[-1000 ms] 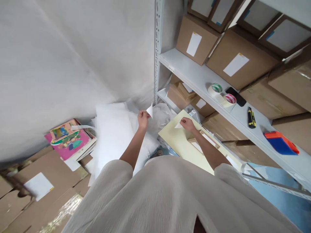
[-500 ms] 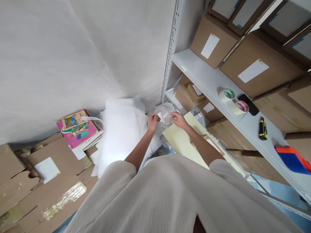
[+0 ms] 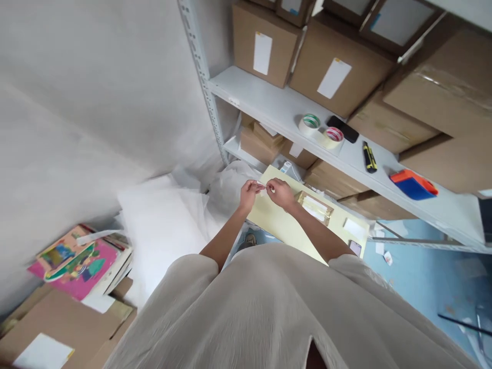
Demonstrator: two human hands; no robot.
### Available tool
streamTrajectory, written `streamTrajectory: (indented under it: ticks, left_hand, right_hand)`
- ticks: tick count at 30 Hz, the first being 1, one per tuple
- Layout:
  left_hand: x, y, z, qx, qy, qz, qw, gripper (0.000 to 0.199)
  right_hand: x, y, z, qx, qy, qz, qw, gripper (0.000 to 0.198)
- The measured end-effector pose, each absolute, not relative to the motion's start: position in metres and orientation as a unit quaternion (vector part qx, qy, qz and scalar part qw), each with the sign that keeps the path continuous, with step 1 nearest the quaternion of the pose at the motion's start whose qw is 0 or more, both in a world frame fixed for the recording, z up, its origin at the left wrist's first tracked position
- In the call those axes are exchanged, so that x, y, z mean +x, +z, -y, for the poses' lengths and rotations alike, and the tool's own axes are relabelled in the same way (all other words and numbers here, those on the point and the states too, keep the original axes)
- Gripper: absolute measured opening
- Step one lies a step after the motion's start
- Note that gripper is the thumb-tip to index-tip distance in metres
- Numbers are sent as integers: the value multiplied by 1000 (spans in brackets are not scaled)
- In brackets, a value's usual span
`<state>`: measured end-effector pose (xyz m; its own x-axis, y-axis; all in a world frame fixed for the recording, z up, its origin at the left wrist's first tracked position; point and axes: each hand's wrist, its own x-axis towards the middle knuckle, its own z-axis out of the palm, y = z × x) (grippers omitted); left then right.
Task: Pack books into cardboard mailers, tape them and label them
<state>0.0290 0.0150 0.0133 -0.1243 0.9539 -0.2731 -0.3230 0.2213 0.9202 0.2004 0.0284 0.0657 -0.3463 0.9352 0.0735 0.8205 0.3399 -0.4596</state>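
My left hand (image 3: 249, 195) is closed in a pinch on a small white paper slip (image 3: 262, 183). My right hand (image 3: 280, 192) meets it there, fingers curled and pinching at the slip's other side. Most of the slip is hidden by the fingers. Both hands are over the far left end of a pale yellow tabletop (image 3: 265, 212). Just right of my right hand, partly behind the forearm, lies a cardboard parcel (image 3: 315, 209) edged with tape and bearing a white label.
Left are a stack of white foam sheets (image 3: 161, 230), picture books (image 3: 82, 264) and a carton (image 3: 73, 320). A grey shelf (image 3: 277, 115) on the right holds tape rolls (image 3: 309, 124), a black phone (image 3: 343, 128), a yellow-black cutter (image 3: 369, 157) and a blue-orange tool (image 3: 414, 184).
The view has swung right, bringing more of the yellow tabletop into sight. My hands have drawn closer together, and the white paper between them shows less than before.
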Motion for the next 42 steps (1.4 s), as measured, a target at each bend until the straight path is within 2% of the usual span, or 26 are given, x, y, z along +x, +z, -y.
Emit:
streamTrajectory:
  ticks: [2, 5, 7, 10, 13, 16, 20, 26, 35, 39, 42]
  left_hand:
    - [47, 10, -19, 340, 520, -516, 589, 24]
    - [76, 3, -27, 381, 512, -555, 534, 20]
    - [97, -2, -32, 395, 504, -571, 513, 31]
    - [133, -7, -36, 413, 458, -547, 566, 40]
    - [166, -8, -33, 434, 410, -508, 621, 37]
    - [194, -8, -26, 460, 377, -489, 639, 32]
    - [218, -11, -21, 508, 338, -498, 616, 29]
    - [231, -17, -23, 587, 271, -534, 545, 33]
    - [237, -21, -26, 643, 206, -562, 478, 58]
    - [239, -25, -28, 666, 188, -564, 451, 56]
    - [239, -29, -28, 686, 183, -553, 435, 48]
  right_hand:
    - [225, 68, -22, -596, 173, 758, 203, 15]
    - [264, 73, -10, -665, 204, 665, 272, 14]
    - [291, 76, 0, -701, 234, 593, 321, 18]
    - [328, 77, 19, -730, 268, 491, 393, 35]
    - [360, 74, 39, -737, 290, 414, 448, 47]
    - [384, 68, 59, -744, 304, 362, 471, 51]
    - [407, 54, 81, -794, 280, 323, 431, 43]
    - [419, 31, 95, -862, 262, 323, 291, 26]
    - [420, 16, 79, -883, 265, 372, 110, 26]
    - [423, 13, 73, -881, 261, 389, 63, 24]
    - [425, 7, 72, -877, 251, 403, 71, 20]
